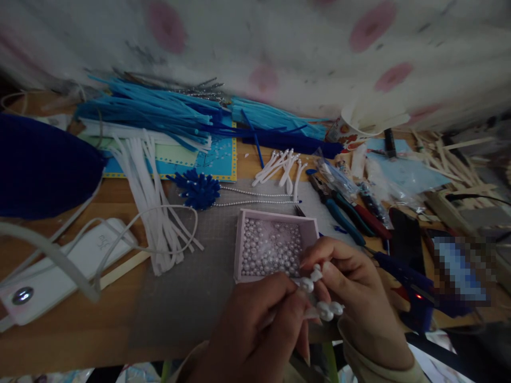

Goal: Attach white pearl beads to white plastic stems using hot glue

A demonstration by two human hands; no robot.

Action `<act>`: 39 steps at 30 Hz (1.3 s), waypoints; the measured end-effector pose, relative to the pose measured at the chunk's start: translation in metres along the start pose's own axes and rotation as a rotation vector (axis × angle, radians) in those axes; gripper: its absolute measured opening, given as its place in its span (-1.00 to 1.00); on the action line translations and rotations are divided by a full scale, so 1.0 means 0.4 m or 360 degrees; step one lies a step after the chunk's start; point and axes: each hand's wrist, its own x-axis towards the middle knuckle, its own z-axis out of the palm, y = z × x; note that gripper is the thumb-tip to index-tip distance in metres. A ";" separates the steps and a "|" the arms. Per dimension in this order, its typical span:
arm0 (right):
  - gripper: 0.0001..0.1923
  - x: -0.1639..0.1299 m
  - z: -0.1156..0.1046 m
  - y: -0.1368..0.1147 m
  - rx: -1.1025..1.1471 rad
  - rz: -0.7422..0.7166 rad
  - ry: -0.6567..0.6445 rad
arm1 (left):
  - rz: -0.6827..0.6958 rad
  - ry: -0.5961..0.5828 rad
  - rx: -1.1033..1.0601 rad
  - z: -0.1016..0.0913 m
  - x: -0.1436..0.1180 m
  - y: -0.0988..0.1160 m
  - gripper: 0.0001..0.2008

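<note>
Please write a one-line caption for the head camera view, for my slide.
Both hands, left hand and right hand, hold a white beaded piece beside a pink box of pearls.

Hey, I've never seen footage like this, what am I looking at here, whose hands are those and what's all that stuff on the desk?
This is one picture from a camera worn on a person's head, looking down at their own two bare hands. The left hand and right hand together pinch a white piece with pearl beads on it. Just beyond them sits a pink box of pearls on a grey mat. Around it lie blue strips, white strips, a blue flower and pliers.
</note>
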 end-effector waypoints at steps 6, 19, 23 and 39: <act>-0.87 -0.004 -0.013 -0.004 -0.0022 -0.0093 -0.0042 | -0.0056 -0.0072 0.0107 -0.008 0.005 0.005 -0.67; -0.93 0.003 -0.028 -0.010 -0.0111 -0.0223 -0.0065 | -0.0062 -0.0143 0.0063 -0.013 0.012 0.012 -0.71; -0.93 0.006 -0.029 -0.010 -0.0155 -0.0283 -0.0072 | -0.0092 -0.0080 0.0112 -0.010 0.010 0.009 -0.70; -0.86 0.011 -0.049 -0.021 -0.0439 -0.0496 -0.0154 | -0.0180 -0.0019 0.0430 -0.016 -0.003 0.013 -0.71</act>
